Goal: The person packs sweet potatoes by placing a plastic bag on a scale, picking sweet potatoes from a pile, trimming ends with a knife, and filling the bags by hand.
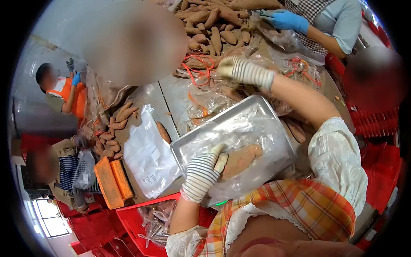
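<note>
A metal tray point(280, 122) lies tilted in front of me, with a clear plastic bag point(274, 150) in it and a sweet potato point(244, 160) on the bag. My left hand point(203, 173), in a striped glove, rests at the tray's left side, its thumb and fingers apart and its fingertips by the sweet potato's left end. Beyond the tray, my right hand point(246, 72), also gloved, is stretched over clear bags near red ties point(199, 70); its fingertips are blurred, and what they hold, if anything, is unclear.
A heap of sweet potatoes point(216, 32) stands at the back. White bags point(150, 158) and an orange block point(113, 182) lie left of the tray. A red crate point(132, 220) holds filled bags. A co-worker's blue glove point(287, 20) is at upper right; other people stand left.
</note>
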### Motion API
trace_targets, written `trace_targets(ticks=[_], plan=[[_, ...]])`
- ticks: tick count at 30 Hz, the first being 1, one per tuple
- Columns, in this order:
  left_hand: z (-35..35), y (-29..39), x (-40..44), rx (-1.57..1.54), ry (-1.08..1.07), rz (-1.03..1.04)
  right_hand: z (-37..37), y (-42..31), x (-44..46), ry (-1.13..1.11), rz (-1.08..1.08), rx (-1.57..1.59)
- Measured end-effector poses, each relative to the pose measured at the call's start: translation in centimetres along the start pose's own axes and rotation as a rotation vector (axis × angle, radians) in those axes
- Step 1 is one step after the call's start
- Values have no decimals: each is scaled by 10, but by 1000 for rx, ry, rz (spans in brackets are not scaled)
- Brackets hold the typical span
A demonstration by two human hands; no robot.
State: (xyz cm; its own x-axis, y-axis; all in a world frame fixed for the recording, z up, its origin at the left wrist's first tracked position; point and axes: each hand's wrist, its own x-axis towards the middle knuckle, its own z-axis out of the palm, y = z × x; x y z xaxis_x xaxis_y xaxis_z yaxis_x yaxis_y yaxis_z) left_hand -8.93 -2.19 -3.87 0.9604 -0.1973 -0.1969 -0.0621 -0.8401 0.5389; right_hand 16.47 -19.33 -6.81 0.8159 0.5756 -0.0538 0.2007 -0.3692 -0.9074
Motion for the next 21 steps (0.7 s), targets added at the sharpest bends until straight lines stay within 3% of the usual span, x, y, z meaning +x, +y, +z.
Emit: trace_targets(ticks=[1, 3, 7, 9, 12, 14, 15, 17, 21], plan=[[1, -3, 1, 3, 7, -7, -13, 17, 22, 155, -19, -356], [2, -9, 0, -199, 25, 49, -27, 60, 60, 212, -31, -551], [0, -10, 5, -283, -52, -27, -21, 93, 122, 257, -25, -625], [7, -20, 3, -268, 15, 88, -11, 116, 148, 291, -52, -622], [8, -24, 6, -284, 19, 61, -3, 86, 138, 204, 79, -618], [4, -24, 4, -220, -78, 73, -7, 90, 144, 107, 166, -673], [3, -25, 4, -215, -42, 45, -10, 105, 152, 70, 143, -632], [6, -27, 4, -226, -90, 69, -12, 116, 164, -33, 296, -581], [9, -25, 2, -269, 4, 114, -16, 130, 178, -54, 478, -301]])
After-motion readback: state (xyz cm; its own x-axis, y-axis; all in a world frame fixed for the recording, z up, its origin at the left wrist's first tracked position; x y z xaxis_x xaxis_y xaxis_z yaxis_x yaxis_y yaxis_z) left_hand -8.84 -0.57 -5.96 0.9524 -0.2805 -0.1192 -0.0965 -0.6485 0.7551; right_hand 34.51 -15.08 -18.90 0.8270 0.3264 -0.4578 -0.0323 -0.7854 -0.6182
